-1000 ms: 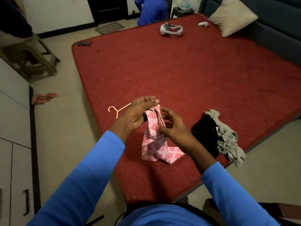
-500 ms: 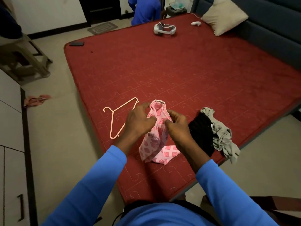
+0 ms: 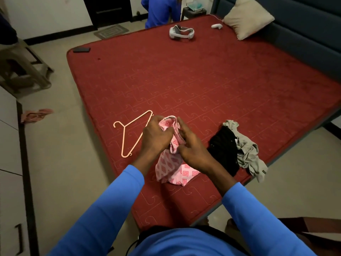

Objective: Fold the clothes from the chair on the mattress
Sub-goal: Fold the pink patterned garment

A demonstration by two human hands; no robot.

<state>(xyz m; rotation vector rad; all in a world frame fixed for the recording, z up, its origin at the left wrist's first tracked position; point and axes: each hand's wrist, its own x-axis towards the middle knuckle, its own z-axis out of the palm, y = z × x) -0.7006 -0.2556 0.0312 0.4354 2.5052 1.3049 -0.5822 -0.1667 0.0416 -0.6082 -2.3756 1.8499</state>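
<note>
A pink patterned garment (image 3: pixel 171 167) hangs bunched between my hands above the near corner of the red mattress (image 3: pixel 203 85), its lower end resting on the mattress. My left hand (image 3: pixel 156 137) grips its upper part from the left. My right hand (image 3: pixel 191 146) pinches the cloth from the right, fingers curled on it. To the right lie a black garment (image 3: pixel 224 148) and a crumpled grey garment (image 3: pixel 247 152), side by side near the mattress edge. A pink plastic hanger (image 3: pixel 132 132) lies flat just left of my left hand.
A white headset (image 3: pixel 181 32), a small white controller (image 3: pixel 216 26) and a beige pillow (image 3: pixel 248 17) lie at the mattress's far end, a dark phone (image 3: pixel 81 50) at its far left corner. A plastic chair (image 3: pixel 20 69) stands on the left floor. Another person in blue (image 3: pixel 160 10) is beyond the mattress.
Both hands have lowered slightly with the pink garment and shifted their hold along its top edge. The hanger, earlier partly covered by my left hand, lies fully in view.
</note>
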